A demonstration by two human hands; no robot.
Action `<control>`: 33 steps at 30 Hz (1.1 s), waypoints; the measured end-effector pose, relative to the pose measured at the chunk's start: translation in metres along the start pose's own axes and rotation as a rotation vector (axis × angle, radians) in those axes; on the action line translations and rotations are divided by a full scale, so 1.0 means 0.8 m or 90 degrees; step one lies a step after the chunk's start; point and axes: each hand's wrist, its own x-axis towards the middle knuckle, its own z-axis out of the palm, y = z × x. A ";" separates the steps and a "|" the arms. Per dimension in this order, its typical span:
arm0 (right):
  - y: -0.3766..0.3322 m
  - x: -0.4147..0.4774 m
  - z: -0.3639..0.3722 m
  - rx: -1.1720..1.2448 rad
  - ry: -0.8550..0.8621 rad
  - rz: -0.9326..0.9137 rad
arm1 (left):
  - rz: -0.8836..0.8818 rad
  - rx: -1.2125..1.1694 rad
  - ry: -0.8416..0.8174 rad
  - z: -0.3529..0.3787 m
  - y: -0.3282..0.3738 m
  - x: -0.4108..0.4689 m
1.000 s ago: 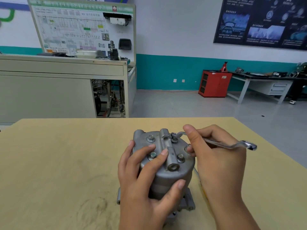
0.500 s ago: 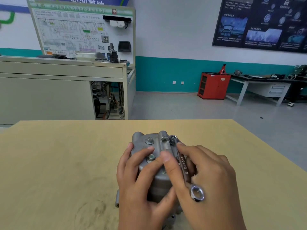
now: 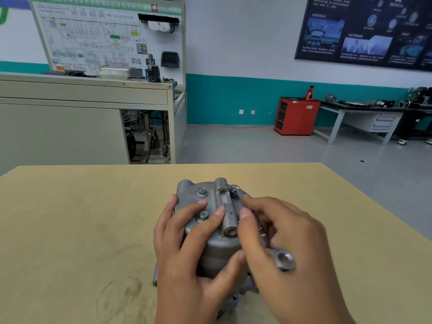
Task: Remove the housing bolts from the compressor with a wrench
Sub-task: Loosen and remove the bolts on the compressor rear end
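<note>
A grey metal compressor (image 3: pixel 215 251) stands upright on the yellow table (image 3: pixel 81 225). My left hand (image 3: pixel 187 249) grips its housing from the left, fingers across the top and thumb at the front. Two bolts show on the top left, one at the back (image 3: pixel 201 191) and one nearer me (image 3: pixel 203 215). My right hand (image 3: pixel 285 249) holds a silver wrench (image 3: pixel 282 259); its far end sits on the back right bolt (image 3: pixel 234 189) and its ring end points toward me. My fingers cover most of the wrench shaft.
The table's right edge runs diagonally at the right, and dark scuff marks (image 3: pixel 121 291) lie at the front left. Beyond the table stand a beige training bench (image 3: pixel 88 118), a red cabinet (image 3: pixel 297 115) and a workbench (image 3: pixel 364 118).
My right hand has swung the wrench handle from pointing right round toward me, with its far end staying on the back right bolt. My left hand keeps its grip on the compressor.
</note>
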 end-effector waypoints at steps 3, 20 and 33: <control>0.017 0.010 -0.018 0.287 -0.064 0.161 | -0.004 -0.002 -0.014 -0.002 0.001 0.001; 0.089 0.115 0.077 0.572 -0.246 0.491 | 0.042 0.027 0.007 0.001 -0.004 0.006; 0.070 0.144 0.055 0.737 -0.174 0.547 | 0.042 0.023 0.006 0.001 -0.004 0.005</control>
